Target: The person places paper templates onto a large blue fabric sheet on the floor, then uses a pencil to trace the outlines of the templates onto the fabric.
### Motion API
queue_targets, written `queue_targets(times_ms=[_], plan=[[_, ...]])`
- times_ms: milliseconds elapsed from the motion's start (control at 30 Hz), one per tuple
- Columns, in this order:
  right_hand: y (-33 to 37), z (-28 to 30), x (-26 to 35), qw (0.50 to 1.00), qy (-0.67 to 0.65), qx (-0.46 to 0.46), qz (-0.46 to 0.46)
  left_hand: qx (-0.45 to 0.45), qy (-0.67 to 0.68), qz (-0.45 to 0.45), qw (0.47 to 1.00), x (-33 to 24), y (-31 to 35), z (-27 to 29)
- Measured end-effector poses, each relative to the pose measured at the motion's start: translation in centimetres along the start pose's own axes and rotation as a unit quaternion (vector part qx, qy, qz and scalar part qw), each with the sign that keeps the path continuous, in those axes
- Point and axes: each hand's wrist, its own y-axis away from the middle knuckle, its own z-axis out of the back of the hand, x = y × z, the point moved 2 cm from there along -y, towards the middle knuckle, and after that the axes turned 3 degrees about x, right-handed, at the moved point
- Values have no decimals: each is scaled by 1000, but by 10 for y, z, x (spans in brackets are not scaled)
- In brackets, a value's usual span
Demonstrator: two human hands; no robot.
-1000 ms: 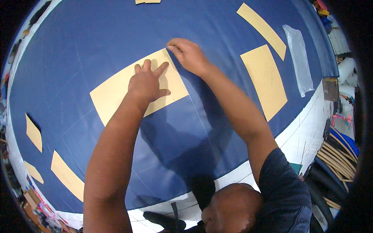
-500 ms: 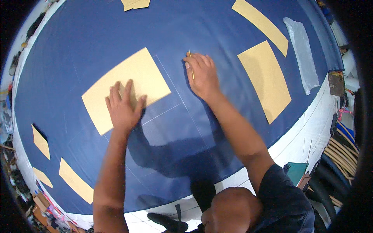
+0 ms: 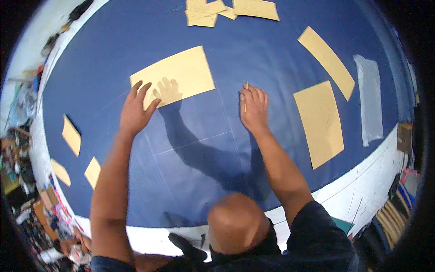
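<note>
A broad tan card pattern piece [image 3: 181, 68] with a gently curved far edge lies on dark blue sheet material [image 3: 244, 41]. My left hand [image 3: 137, 109] is at its lower left corner, fingers spread; its shadow falls on the card apart from it, so the hand looks raised. In my closed right hand [image 3: 254, 109], to the right of the card, a thin yellow pencil-like stick [image 3: 246, 85] stands nearly upright between thumb and fingers. Thin pale lines [image 3: 195, 143] run across the blue sheet between my arms, partly under shadow.
More tan pieces lie around: a wide one [image 3: 321, 127] and a curved strip [image 3: 327, 61] at right, a pile [image 3: 204, 13] at the far edge, small ones [image 3: 71, 136] at left. A translucent plastic strip [image 3: 370, 99] lies far right. Clutter lines the white table's edges.
The view has shifted. My left hand has lifted from the card's middle to its lower left corner. The card sits farther from the pale cross line. My right hand still holds the stick.
</note>
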Motion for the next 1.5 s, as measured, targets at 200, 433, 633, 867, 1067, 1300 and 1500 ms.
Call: queue_targets(times_ms=[200, 433, 633, 867, 1067, 1300, 1500], plan=[[-1, 1, -4, 999, 34, 19, -5, 232, -85, 143, 958, 86, 144, 132], [-1, -1, 2, 999, 26, 30, 11, 313, -95, 265, 907, 147, 329, 154], [-3, 0, -1, 995, 74, 37, 50, 209, 81, 265, 938, 121, 333, 11], [-72, 34, 35, 930, 102, 340, -94, -152, 73, 352, 921, 108, 218, -101], [-136, -24, 63, 959, 79, 246, 119, -167, 24, 447, 878, 91, 176, -126], [-259, -93, 111, 976, 127, 147, 104, -171, -9, 424, 889, 97, 187, -137], [-309, -102, 121, 970, 150, 181, 61, -161, -21, 431, 888, 103, 194, -140]])
